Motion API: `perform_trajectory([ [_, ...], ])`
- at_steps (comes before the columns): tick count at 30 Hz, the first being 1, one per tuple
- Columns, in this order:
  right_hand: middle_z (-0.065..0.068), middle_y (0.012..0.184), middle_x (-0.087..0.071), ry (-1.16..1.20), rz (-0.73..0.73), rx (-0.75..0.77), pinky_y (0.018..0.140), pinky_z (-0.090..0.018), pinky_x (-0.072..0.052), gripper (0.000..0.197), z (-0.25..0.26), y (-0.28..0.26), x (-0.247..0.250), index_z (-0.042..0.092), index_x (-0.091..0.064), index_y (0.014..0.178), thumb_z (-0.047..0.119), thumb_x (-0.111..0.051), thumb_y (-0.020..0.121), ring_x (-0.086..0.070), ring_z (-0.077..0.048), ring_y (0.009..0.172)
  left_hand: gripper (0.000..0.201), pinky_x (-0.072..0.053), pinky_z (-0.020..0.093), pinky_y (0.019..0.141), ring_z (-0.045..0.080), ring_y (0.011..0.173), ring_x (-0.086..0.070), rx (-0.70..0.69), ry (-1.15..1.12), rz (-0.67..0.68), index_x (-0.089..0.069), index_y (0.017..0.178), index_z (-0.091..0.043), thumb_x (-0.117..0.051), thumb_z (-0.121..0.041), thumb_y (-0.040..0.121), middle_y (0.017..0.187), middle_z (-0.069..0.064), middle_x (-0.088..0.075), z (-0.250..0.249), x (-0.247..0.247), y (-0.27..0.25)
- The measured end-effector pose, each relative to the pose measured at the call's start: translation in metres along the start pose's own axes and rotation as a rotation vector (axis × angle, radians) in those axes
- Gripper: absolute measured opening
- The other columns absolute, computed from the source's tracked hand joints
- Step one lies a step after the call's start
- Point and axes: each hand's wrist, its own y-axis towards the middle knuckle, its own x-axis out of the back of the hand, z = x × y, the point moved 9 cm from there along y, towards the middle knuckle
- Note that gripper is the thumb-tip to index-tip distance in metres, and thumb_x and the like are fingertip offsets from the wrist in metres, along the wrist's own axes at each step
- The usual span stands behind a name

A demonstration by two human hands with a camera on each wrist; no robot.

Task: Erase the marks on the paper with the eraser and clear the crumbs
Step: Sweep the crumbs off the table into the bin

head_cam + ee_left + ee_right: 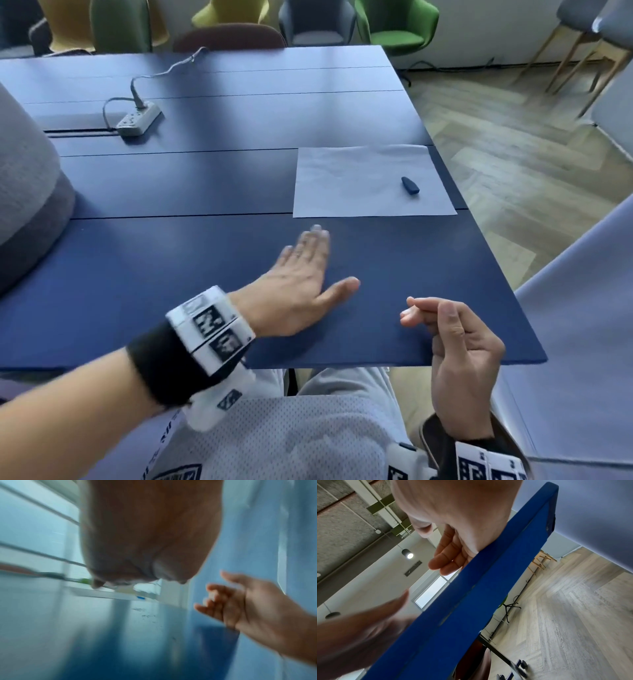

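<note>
A white paper point(370, 181) lies on the blue table point(205, 274) near its right edge. On the paper's right part rests a small dark blue eraser point(410, 185). My left hand point(325, 263) lies flat on the table just in front of the paper, fingers straight, thumb spread. My right hand point(445, 325) hovers at the table's front edge, palm turned up, fingers loosely curled, holding nothing I can see. In the left wrist view, dark crumbs point(145, 615) speckle the table between the paper point(106, 593) and the right hand point(231, 601). The view is blurred.
A grey power strip point(138, 120) with its cable lies at the far left of the table. A grey padded shape point(27, 205) bulges in at the left. Several chairs point(397, 27) stand behind the table. Wooden floor point(513, 154) lies to the right.
</note>
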Motion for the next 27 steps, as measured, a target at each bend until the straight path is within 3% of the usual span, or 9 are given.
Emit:
perform_trajectory([
  [4, -0.013, 0.074, -0.069, 0.046, -0.029, 0.0, 0.086, -0.052, -0.049, 0.049, -0.001, -0.001, 0.001, 0.008, -0.07, 0.088, 0.055, -0.054, 0.09, -0.065, -0.037, 0.079, 0.113, 0.015, 0.041, 0.119, 0.018, 0.144, 0.029, 0.497, -0.066, -0.207, 0.023, 0.149, -0.006, 0.021, -0.085, 0.068, 0.157, 0.011, 0.029, 0.066, -0.031, -0.066],
  [7, -0.013, 0.074, -0.069, 0.06, -0.035, -0.006, 0.087, -0.053, -0.049, 0.047, -0.001, 0.0, 0.0, 0.008, -0.07, 0.088, 0.051, -0.052, 0.092, -0.065, -0.037, 0.078, 0.122, 0.016, 0.049, 0.116, 0.028, 0.148, 0.021, 0.549, -0.068, -0.211, 0.013, 0.151, 0.0, 0.033, -0.08, 0.062, 0.159, 0.019, 0.019, 0.052, -0.048, -0.056],
  [12, -0.014, 0.07, -0.067, 0.229, -0.105, -0.03, 0.087, -0.046, -0.052, 0.039, -0.001, 0.001, 0.009, 0.01, -0.072, 0.082, 0.042, -0.053, 0.093, -0.063, -0.036, 0.073, 0.122, 0.02, 0.052, 0.113, 0.037, 0.144, 0.026, 0.382, -0.163, -0.238, 0.017, 0.149, 0.003, 0.038, -0.071, 0.054, 0.156, 0.027, 0.023, -0.032, -0.04, 0.024],
  [16, -0.008, 0.061, -0.065, 0.308, -0.348, 0.009, 0.084, -0.041, -0.053, 0.039, 0.001, -0.005, 0.045, 0.007, -0.069, 0.078, 0.029, -0.044, 0.099, -0.063, -0.028, 0.064, 0.124, 0.022, 0.041, 0.114, 0.03, 0.147, 0.022, 0.025, -0.169, -0.215, 0.009, 0.152, 0.001, 0.04, -0.07, 0.055, 0.159, 0.021, 0.019, -0.114, -0.049, 0.057],
  [18, -0.006, 0.057, -0.064, 0.294, -0.434, 0.049, 0.083, -0.044, -0.054, 0.039, 0.004, -0.008, 0.061, 0.002, -0.064, 0.08, 0.024, -0.039, 0.1, -0.062, -0.027, 0.06, 0.102, 0.016, 0.028, 0.117, 0.017, 0.149, 0.014, -0.109, -0.387, -0.206, -0.001, 0.156, -0.006, 0.012, -0.072, 0.08, 0.163, 0.011, 0.009, -0.129, -0.042, 0.048],
  [20, -0.005, 0.056, -0.064, 0.266, -0.474, 0.088, 0.082, -0.046, -0.054, 0.038, 0.008, -0.009, 0.076, 0.0, -0.062, 0.081, 0.022, -0.037, 0.1, -0.061, -0.027, 0.058, 0.073, 0.008, 0.021, 0.118, 0.01, 0.15, 0.006, -0.15, -0.523, -0.31, -0.01, 0.156, -0.011, -0.021, -0.056, 0.1, 0.164, 0.004, -0.002, -0.11, -0.026, 0.032],
  [23, -0.003, 0.057, -0.065, 0.171, -0.552, 0.119, 0.079, -0.043, -0.053, 0.038, 0.01, -0.01, 0.103, 0.002, -0.063, 0.078, 0.025, -0.042, 0.1, -0.06, -0.028, 0.059, 0.076, 0.004, 0.021, 0.118, 0.012, 0.15, -0.001, 0.028, -0.334, -0.575, -0.018, 0.155, -0.011, -0.015, -0.06, 0.098, 0.164, 0.004, -0.01, -0.039, -0.011, -0.001],
  [24, -0.003, 0.059, -0.066, 0.135, -0.585, 0.121, 0.078, -0.041, -0.052, 0.036, 0.008, -0.011, 0.111, 0.004, -0.064, 0.077, 0.027, -0.045, 0.099, -0.061, -0.028, 0.06, 0.087, 0.005, 0.026, 0.12, 0.015, 0.151, 0.001, 0.152, -0.242, -0.574, -0.015, 0.155, -0.009, -0.002, -0.066, 0.091, 0.164, 0.007, -0.007, -0.014, -0.014, -0.009],
  [27, -0.001, 0.063, -0.069, 0.042, -0.64, 0.097, 0.077, -0.037, -0.05, 0.037, 0.001, -0.011, 0.125, 0.002, -0.065, 0.078, 0.027, -0.046, 0.098, -0.062, -0.026, 0.062, 0.113, 0.012, 0.043, 0.119, 0.028, 0.149, 0.015, 0.438, -0.019, -0.316, 0.006, 0.154, -0.002, 0.025, -0.073, 0.068, 0.161, 0.019, 0.011, 0.014, -0.035, -0.011],
])
